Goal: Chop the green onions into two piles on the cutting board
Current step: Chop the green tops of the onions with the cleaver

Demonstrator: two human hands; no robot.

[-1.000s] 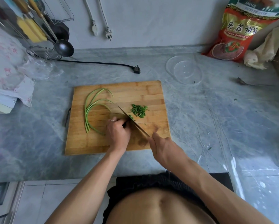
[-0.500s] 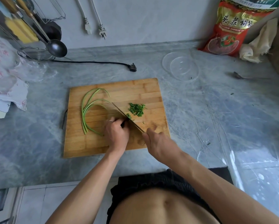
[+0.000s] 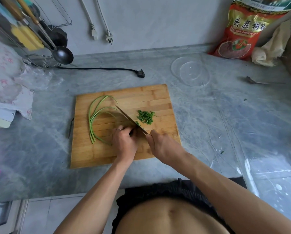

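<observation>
Green onions (image 3: 97, 115) are mid-chop on the cutting board (image 3: 158, 95), which lies flat on the grey bench (image 3: 209, 125) in front of the person.

Nearest, the right hand (image 3: 163, 146) is wrapped round the handle of the knife (image 3: 129, 119), with the blade running away and to the left across the board. Just left of it, the left hand (image 3: 123, 141) has its fingers curled down over the cut ends of the stalks, right against the blade's side; what is under the fingers is hidden.

To do this step well, I'd say keep those fingertips tucked behind the knuckles, let the flat of the blade ride against them, and feed the stalks forward a little between strokes so the pieces come out even.

Beyond the blade on its right sits one small pile of chopped pieces (image 3: 145, 117), with a few loose bits beside the edge. To the left, the long uncut stalks curve away toward the board's far left side. Only one pile shows, so most of the job looks undone, and room should be kept for a second heap.

Farther back stand a clear bowl (image 3: 190, 71) and a red bag (image 3: 241, 31) by the wall.
</observation>
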